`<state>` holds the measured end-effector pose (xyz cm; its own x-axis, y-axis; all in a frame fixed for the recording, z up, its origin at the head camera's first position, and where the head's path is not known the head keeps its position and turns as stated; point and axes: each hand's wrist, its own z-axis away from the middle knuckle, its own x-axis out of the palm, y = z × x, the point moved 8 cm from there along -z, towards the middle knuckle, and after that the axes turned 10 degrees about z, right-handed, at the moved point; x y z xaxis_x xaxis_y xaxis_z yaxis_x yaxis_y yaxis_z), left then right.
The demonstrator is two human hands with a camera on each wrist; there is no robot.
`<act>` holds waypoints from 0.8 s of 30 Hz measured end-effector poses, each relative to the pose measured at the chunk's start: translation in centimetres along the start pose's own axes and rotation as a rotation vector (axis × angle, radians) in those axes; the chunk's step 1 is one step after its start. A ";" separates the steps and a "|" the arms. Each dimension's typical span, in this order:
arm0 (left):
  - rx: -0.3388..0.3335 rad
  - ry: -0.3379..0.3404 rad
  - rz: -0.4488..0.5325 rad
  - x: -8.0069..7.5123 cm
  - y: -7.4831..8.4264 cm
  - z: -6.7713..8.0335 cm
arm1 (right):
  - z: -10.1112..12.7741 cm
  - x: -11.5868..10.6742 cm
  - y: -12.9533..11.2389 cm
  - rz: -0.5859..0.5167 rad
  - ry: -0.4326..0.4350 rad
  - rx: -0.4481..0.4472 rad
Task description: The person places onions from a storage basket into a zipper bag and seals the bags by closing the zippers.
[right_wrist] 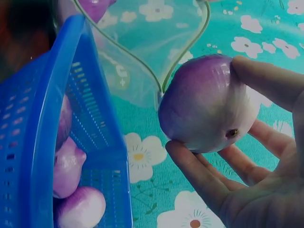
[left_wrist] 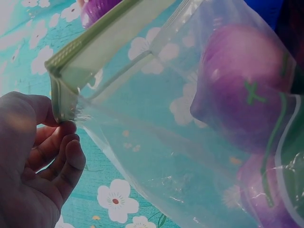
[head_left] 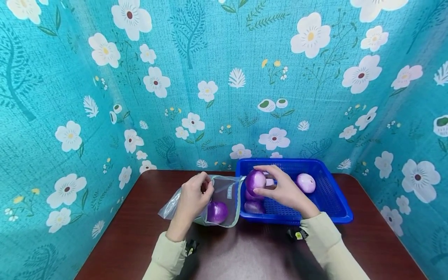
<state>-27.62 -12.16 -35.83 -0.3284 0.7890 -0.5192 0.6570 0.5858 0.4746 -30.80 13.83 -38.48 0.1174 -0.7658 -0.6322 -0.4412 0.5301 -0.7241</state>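
The right hand [head_left: 285, 192] holds a peeled purple onion [head_left: 255, 181] over the left end of the blue basket [head_left: 336, 210]. The thumb lies on top, the other fingers [right_wrist: 204, 175] are curled under it, and the palm stands clear behind. The onion sits right at the fingertips, just beside the mouth of the clear bag [head_left: 224, 194].

The left hand [head_left: 192, 200] pinches the bag's green-edged rim [left_wrist: 64, 78] between thumb and curled fingers, lifting it so the mouth gapes toward the basket. One onion [head_left: 217, 212] already lies inside, below those fingers. More onions [right_wrist: 71, 185] lie in the basket under the right hand, and another [head_left: 305, 182] sits beyond its knuckles.

The onion looks firm, round and fairly heavy for its size. Its peeled skin is smooth and glossy, so it is likely slippery. A wrap round its widest part, thumb opposite fingers, seems the safest hold. The bag is thin, limp film. Only its stiffened rim gives purchase, and it probably sags once loaded.
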 end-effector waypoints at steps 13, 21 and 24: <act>0.023 0.004 -0.004 0.0 0.2 -0.2 | 0.6 2.0 -2.8 0.019 -0.036 -0.099; 0.014 -0.001 -0.006 0.0 0.2 -0.2 | 1.0 3.7 -4.0 0.032 -0.090 -0.137; 0.016 -0.001 -0.006 0.0 0.2 -0.3 | 1.0 4.3 -3.9 0.015 -0.113 -0.132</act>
<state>-27.67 -11.99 -35.57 -0.3319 0.7854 -0.5224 0.6658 0.5874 0.4601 -27.69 8.83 -38.67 0.2062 -0.7084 -0.6750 -0.5560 0.4828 -0.6766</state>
